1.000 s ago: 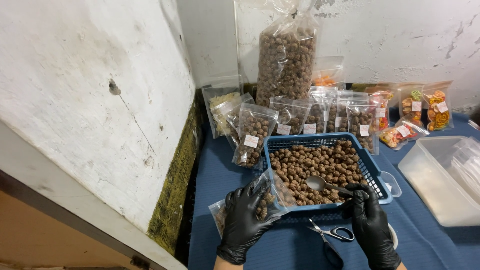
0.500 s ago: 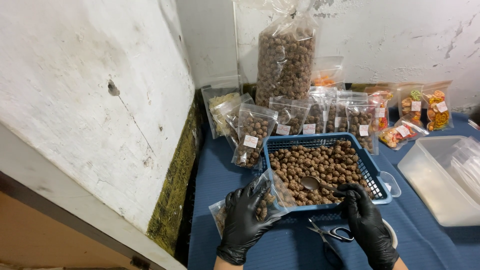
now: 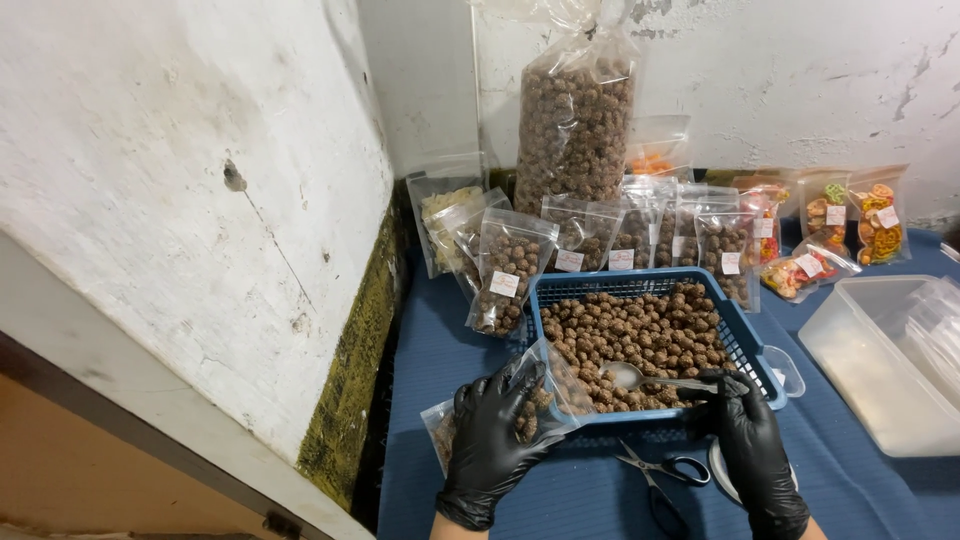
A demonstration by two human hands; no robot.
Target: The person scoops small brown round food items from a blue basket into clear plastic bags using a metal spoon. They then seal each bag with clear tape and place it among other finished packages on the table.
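A white, stained wall fills the left side, beside a desk covered in blue cloth. The left hand, in a black glove, is clamped around a small clear pouch partly filled with brown balls, holding its open mouth against the near left corner of the blue basket. The basket sits mid-desk, full of the same brown snack balls. The right hand, also gloved, is closed on the handle of a metal spoon whose bowl lies on the balls near the pouch. Scissors lie on the cloth between the hands. Behind stand filled pouches and a tall bag. At right sits a clear plastic tub.
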